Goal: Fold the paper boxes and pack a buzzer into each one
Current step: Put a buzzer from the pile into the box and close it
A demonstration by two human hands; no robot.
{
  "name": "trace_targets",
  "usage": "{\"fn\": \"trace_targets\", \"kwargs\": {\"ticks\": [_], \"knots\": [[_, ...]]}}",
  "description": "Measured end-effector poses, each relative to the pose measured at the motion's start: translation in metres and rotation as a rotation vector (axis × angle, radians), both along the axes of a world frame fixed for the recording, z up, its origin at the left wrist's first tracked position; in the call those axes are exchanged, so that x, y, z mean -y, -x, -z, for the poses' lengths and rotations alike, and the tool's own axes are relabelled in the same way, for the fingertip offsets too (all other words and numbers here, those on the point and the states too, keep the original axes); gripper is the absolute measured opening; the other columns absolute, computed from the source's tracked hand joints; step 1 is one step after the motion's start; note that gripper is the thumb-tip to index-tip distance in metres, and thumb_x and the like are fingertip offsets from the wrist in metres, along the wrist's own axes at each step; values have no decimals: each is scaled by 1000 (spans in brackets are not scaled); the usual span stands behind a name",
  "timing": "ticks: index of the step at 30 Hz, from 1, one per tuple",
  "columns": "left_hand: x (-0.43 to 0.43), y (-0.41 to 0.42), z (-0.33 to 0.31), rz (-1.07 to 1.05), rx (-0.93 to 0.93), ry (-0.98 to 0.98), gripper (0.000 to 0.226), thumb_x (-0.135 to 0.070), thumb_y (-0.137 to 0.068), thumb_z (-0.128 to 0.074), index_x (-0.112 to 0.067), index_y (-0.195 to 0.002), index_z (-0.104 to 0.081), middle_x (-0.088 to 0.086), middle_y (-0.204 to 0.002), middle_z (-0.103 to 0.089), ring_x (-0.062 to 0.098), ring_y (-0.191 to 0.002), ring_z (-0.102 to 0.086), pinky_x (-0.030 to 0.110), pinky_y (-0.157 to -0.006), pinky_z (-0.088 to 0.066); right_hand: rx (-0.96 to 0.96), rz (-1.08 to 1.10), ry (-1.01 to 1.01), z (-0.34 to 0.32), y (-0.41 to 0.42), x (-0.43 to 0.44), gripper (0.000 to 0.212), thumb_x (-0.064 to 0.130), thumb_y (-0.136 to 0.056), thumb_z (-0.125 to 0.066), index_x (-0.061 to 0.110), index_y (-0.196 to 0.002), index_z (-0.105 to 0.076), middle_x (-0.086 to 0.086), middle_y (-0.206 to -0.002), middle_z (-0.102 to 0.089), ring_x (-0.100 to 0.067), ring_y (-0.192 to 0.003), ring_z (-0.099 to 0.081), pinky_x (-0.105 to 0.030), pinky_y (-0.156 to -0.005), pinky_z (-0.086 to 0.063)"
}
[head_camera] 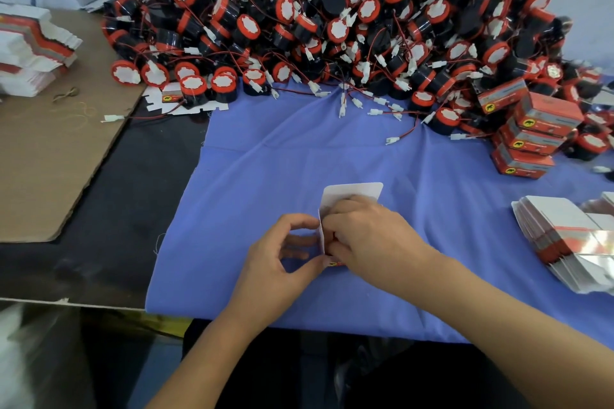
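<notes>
White paper box [352, 192] clamped between left hand [282, 249] and right hand [368, 236], flap upright for folding; buzzers [332, 20] piled within reach.

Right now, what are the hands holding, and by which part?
Both hands hold one paper box: left hand pinches its left edge, right hand covers its middle.

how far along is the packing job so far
Done: a few finished boxes stacked at right. In hand: both the left hand and right hand are folding one paper box. Left: a huge buzzer pile and flat box blanks.
</notes>
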State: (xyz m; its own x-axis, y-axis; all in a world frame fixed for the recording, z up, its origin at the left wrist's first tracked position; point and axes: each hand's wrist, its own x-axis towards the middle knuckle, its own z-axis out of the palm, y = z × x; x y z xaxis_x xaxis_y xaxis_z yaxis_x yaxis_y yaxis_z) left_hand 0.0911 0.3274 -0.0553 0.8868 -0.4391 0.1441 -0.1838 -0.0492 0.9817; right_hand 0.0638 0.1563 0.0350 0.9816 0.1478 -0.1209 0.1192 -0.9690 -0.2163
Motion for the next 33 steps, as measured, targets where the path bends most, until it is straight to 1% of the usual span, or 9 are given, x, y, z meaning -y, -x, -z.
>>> {"fn": "trace_targets", "kwargs": {"ticks": [4, 9, 13, 17, 20, 22, 26, 28, 33], "knots": [[2, 2, 1, -10, 62, -57, 43, -28, -79, -83, -45, -113, -62, -10, -114, -70, 17, -103, -70, 26, -85, -58, -46, -166, 63, 7, 2, 19, 26, 28, -105, -43, 25, -103, -68, 12, -124, -56, -12, -128, -39, -40, -97, -46], [5, 3, 7, -3, 178, -113, 45, -19, -84, -76, -36, -124, -66, -13, -119, -61, 14, -103, -67, 23, -83, -56, 92, -305, 100, 17, 11, 27, 30, 32, -105, -39, 31, -107, -69, 10, -127, -52, -16, -119, -46, -39, -92, -45], [9, 6, 7, -1, 206, -202, 35, -30, -88, -63, -43, -121, -63, -16, -120, -53, 11, -96, -65, 27, -84, -55, 389, -71, -333, 33, 28, 33, 8, 10, -94, -73, 16, -97, -76, 6, -131, -57, -11, -113, -61, -34, -91, -53], [13, 10, 8, -21, 246, -324, 36, -46, -89, -52, -40, -123, -63, -20, -124, -46, 9, -100, -63, 40, -85, -56, 779, 221, -624, 51, 41, 40, 9, 12, -92, -73, 17, -99, -73, -1, -120, -61, -10, -114, -62, -24, -96, -48], [14, 9, 7, -41, 235, -294, 33, -51, -94, -52, -38, -120, -67, -24, -133, -45, 4, -109, -62, 26, -87, -54, 474, 592, -1152, 58, 40, 44, 24, 27, -92, -72, 31, -115, -66, 4, -118, -67, -9, -106, -67, -31, -90, -54], [15, 5, 3, -27, 199, -236, 32, -49, -99, -49, -36, -117, -72, -26, -141, -47, -2, -116, -60, 13, -84, -50, 227, 602, -1333, 62, 39, 47, 39, 34, -90, -76, 34, -127, -63, 5, -121, -70, -15, -110, -69, -33, -92, -55], [17, -6, 0, -4, 86, -198, 14, -29, -99, -65, -40, -107, -67, -30, -116, -68, 4, -94, -68, 16, -75, -50, 148, 519, -1265, 66, 31, 43, 46, 21, -90, -79, 34, -131, -62, 1, -118, -74, -22, -107, -70, -37, -90, -56], [16, -9, -1, -14, 24, -179, 34, -24, -96, -72, -45, -114, -52, -28, -111, -71, 11, -83, -69, 15, -68, -48, 197, 504, -1172, 71, 30, 40, 48, 15, -90, -79, 33, -130, -60, 3, -115, -74, -17, -99, -70, -26, -80, -55], [19, -8, -6, 27, 95, -178, 48, -14, -99, -68, -52, -128, -62, -20, -120, -66, 9, -95, -67, 14, -74, -48, 242, 393, -1083, 78, 39, 45, 27, 15, -98, -69, 35, -115, -65, 4, -116, -67, -17, -95, -69, -26, -80, -54]]}}
